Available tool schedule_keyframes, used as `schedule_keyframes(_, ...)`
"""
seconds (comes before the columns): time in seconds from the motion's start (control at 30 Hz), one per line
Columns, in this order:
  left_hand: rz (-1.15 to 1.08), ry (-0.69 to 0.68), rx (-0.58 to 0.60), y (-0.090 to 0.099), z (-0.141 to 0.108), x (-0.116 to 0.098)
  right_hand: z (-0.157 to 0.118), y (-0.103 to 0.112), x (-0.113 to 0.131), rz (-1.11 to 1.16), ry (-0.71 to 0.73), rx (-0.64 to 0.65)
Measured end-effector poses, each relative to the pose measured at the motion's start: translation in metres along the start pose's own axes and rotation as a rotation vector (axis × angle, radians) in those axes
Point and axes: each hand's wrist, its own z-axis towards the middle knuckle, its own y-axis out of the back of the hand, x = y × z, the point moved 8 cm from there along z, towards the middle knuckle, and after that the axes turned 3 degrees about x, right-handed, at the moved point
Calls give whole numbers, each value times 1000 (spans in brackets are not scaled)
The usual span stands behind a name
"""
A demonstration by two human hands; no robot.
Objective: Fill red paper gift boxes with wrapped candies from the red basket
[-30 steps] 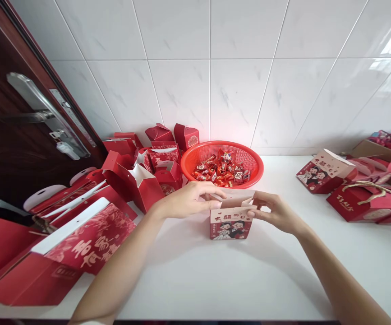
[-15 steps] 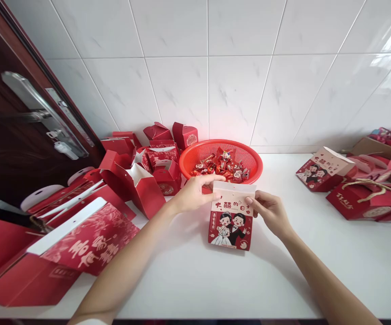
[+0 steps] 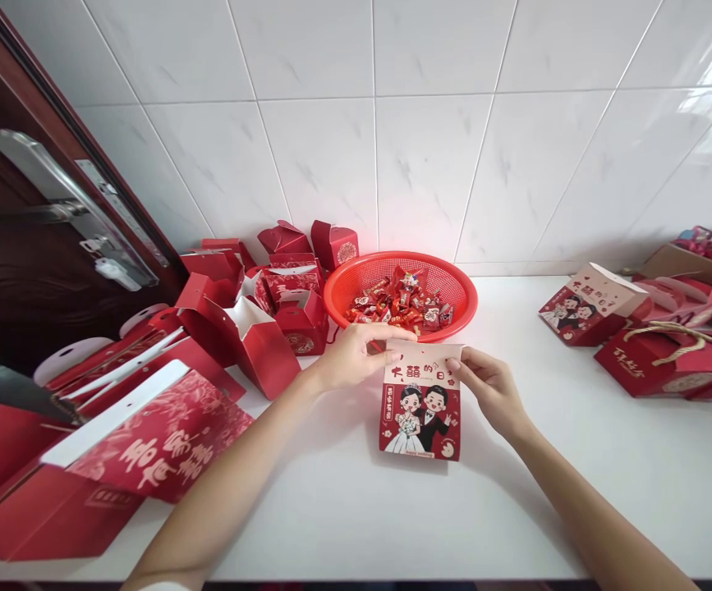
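Observation:
A red and pale pink box [image 3: 421, 410] with a cartoon bride and groom stands over the white table, its printed front facing me. My left hand [image 3: 361, 355] pinches its upper left edge, with the index finger stretched along the top. At the upper right edge, my right hand [image 3: 488, 386] grips it between thumb and fingers. Just behind the box sits a red plastic basket [image 3: 338, 295] holding several wrapped candies [image 3: 401, 304]. The back of the box is hidden.
Several red boxes [image 3: 263, 349] and bags [image 3: 164, 435] crowd the left side of the white table [image 3: 331, 509]. On the right are a matching couple box [image 3: 590, 304], a rope-handled red box [image 3: 657, 361] and a cardboard box [image 3: 682, 263]. A tiled wall and door handle [image 3: 72, 205] lie behind.
The box's top flap has folded back and its printed front has tilted to face me more. My left index finger has stretched across the top edge. The view has shifted slightly.

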Motion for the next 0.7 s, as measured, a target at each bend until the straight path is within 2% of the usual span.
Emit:
schedule_keyframes(0.33, 18, -41, 53, -6, 0, -2, -2, -1, -9, 102, -72, -69)
schedule_keyframes(0.57, 13, -41, -28, -8, 1, -4, -5, -3, -12, 100, -50, -73)
schedule_keyframes(0.7, 50, -36, -47, -7, 0, -10, -6, -4, -5, 78, 2, -10)
